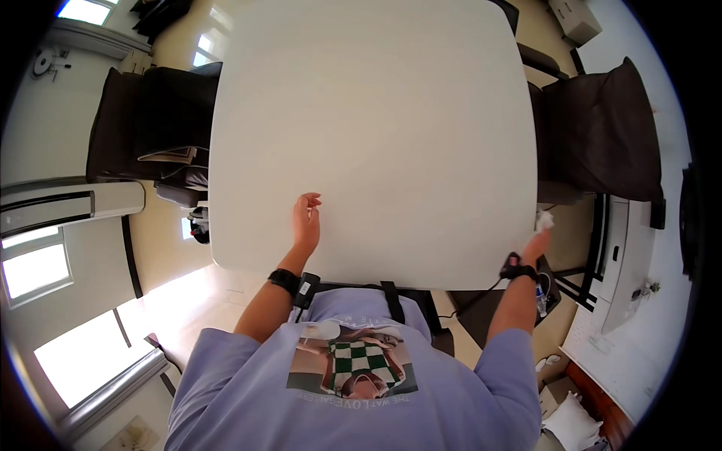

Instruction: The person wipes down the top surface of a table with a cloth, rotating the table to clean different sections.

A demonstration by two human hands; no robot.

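My left hand (pixel 305 219) is over the near part of the white table (pixel 376 128), with its fingers loosely bent and apart and nothing in them. Off the table's right edge, my right hand (pixel 536 246) is closed on a small white crumpled tissue (pixel 545 221). Some of the tissue sticks out past the fingers, and the fingertips themselves are hard to make out. Both wrists wear black straps, the right one with a cable running from it.
Dark chairs stand at the left (pixel 154 124) and right (pixel 602 128) of the table. Close to my right forearm is a dark seat (pixel 481 316), with a plastic bottle (pixel 541 301) beside it. A white cabinet (pixel 620 259) lies farther right.
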